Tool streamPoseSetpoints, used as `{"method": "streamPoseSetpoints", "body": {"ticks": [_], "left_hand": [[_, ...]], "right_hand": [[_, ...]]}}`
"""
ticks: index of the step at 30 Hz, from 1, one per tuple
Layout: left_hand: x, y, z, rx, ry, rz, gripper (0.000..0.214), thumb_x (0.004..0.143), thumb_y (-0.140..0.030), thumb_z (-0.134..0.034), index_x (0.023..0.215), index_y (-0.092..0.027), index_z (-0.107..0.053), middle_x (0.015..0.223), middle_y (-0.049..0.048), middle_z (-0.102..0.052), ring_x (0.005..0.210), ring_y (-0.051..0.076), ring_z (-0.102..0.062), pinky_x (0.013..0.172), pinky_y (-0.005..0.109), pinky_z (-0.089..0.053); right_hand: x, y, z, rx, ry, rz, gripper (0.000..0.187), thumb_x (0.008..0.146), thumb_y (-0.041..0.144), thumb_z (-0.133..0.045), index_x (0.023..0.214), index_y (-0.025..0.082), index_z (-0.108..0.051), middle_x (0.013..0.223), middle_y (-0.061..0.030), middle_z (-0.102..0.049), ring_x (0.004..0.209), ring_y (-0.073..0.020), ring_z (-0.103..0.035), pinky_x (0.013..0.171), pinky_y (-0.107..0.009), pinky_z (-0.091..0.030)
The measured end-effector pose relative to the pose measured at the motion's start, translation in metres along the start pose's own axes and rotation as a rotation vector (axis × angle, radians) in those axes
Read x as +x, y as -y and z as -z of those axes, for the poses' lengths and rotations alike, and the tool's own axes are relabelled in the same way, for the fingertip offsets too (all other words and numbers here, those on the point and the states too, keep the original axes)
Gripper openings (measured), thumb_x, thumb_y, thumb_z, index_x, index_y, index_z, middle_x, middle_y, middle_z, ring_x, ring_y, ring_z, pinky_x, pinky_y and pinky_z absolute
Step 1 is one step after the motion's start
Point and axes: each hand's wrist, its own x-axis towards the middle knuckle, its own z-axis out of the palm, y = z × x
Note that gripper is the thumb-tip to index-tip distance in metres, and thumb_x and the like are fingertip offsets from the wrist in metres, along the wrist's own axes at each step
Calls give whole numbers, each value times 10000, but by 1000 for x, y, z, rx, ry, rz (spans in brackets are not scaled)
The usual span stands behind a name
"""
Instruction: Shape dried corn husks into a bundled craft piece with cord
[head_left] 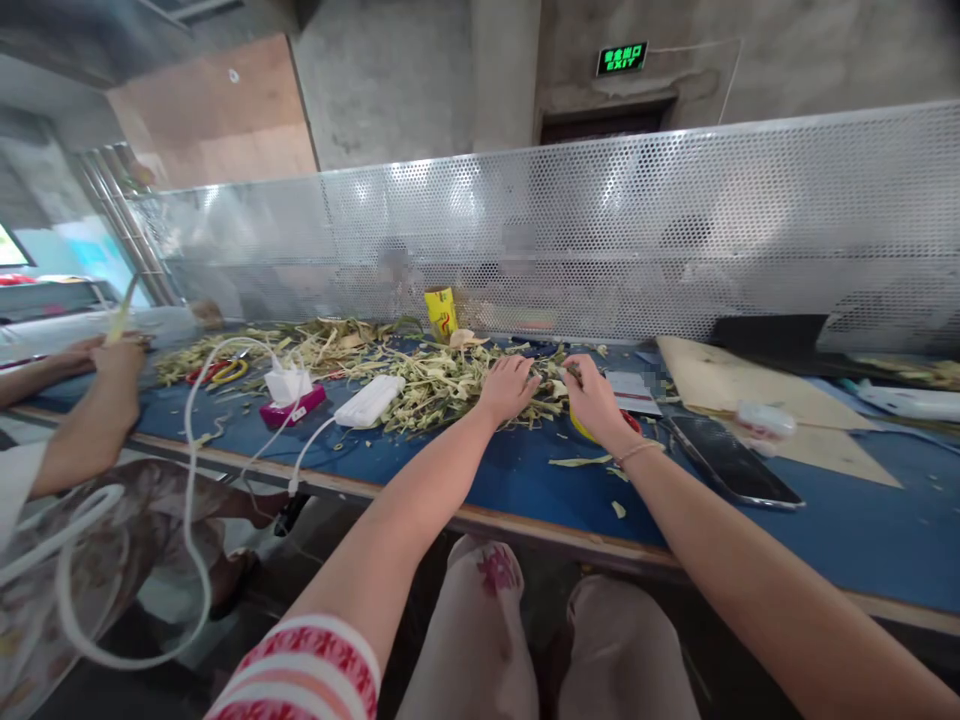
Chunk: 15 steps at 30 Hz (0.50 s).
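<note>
A green sign (622, 58) above the doorway reads "EXIT"

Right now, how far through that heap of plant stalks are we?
Done: loose trimmed scraps lie on the blue table near you. In hand: the left hand rests on the stalk pile, and the right hand grips a small piece, too small to identify. Left: most of the pile stretches leftward toward a co-worker's hand.

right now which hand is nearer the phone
Right. The right hand is just left of the phone on the blue table, holding a small stem. The left hand rests on the leaf pile, farther left.
</note>
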Motion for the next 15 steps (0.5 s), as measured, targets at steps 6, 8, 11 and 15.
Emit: {"method": "streamPoseSetpoints", "body": {"ticks": [6,8,11,15], "left_hand": [[0,-2,-11,4,188,-44,596,885,-458,-232,1385,-136,-266,1462,110,-273,1363,208,-198,1118,407,-127],[1,-3,-13,-1,267,-11,618,879,-475,-233,1396,-137,-244,1491,104,-192,1382,207,-134,1124,421,-97],[4,-6,-11,-25,364,52,653,871,-494,-235,1415,-135,-190,1504,103,-131,1389,211,-85,1125,429,-85],[3,-7,-8,-38,400,50,638,867,-460,-288,1420,-163,-174,1508,91,-108,1388,214,-85,1119,454,-82]], "right_hand": [[-4,0,-17,-33,218,206,551,745,333,-465,1258,139,-416,1278,-155,-487,1237,-259,-399,1009,-443,-324],[-5,0,-20,-100,285,222,608,764,375,-458,1319,143,-372,1339,-146,-438,1302,-271,-311,1052,-476,-258],[-7,4,-22,-145,299,203,619,805,379,-400,1375,160,-302,1386,-129,-389,1310,-272,-299,1040,-490,-272],[-12,19,-20,-166,198,230,639,830,332,-362,1425,206,-165,1424,-93,-343,1315,-261,-293,1036,-500,-264]]}}
